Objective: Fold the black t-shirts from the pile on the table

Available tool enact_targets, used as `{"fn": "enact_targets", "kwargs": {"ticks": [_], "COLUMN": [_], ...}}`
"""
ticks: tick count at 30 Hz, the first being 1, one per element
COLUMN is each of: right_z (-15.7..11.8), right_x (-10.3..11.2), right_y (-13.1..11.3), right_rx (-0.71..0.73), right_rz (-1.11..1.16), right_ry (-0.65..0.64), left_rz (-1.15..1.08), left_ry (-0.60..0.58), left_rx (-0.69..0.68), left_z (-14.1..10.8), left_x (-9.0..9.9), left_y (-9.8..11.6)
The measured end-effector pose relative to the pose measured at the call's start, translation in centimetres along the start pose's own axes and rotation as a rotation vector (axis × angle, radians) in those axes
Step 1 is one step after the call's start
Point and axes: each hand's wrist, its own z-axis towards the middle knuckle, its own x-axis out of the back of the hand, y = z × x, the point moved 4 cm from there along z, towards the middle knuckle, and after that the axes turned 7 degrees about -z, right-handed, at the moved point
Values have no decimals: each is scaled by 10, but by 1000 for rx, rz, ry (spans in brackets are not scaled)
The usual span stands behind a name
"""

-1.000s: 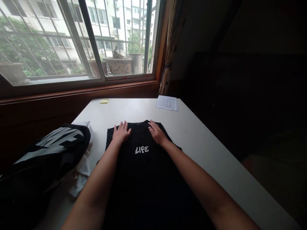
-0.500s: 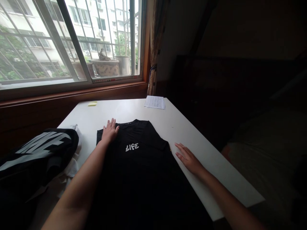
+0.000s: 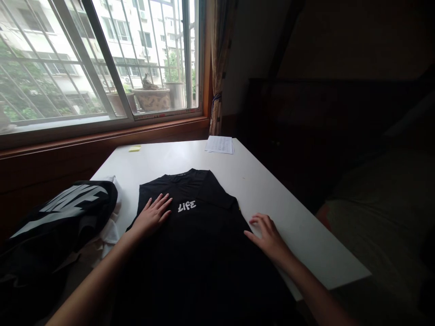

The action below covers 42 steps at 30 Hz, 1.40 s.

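Observation:
A black T-shirt (image 3: 204, 253) with white lettering on its chest lies spread on the white table (image 3: 282, 194), collar towards the far side. My left hand (image 3: 152, 215) rests flat on the shirt, left of the lettering, fingers spread. By the shirt's right edge is my right hand (image 3: 268, 233), its fingers apart and slightly bent, thumb reaching towards the cloth. Whether that thumb touches the shirt I cannot tell. The shirt's lower part fades into shadow at the near side.
Dark clothing with a large grey print (image 3: 73, 201) is heaped over white cloth (image 3: 110, 233) at the left. Printed papers (image 3: 219, 145) and a yellow sticky note (image 3: 135, 148) lie at the table's far side, below a barred window (image 3: 152, 54) with a curtain (image 3: 217, 68).
My left hand has moved from the shirt's shoulder near the collar down onto its chest. My right hand has come slightly nearer to me, its fingers more bent.

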Motion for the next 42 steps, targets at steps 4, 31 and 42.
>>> {"fn": "enact_targets", "kwargs": {"ticks": [4,31,42], "right_z": [-13,173,209], "right_x": [4,-19,-41], "right_y": [-6,24,17], "right_rx": [-78,-217,-197], "right_rz": [-14,-362,-276], "right_ry": [-22,-98,-65], "left_rz": [45,54,-11], "left_ry": [-20,-196,-3], "left_rx": [35,273,51], "left_z": [-6,-100,-153], "left_x": [2,-25,-2], "left_y": [4,136,98]}}
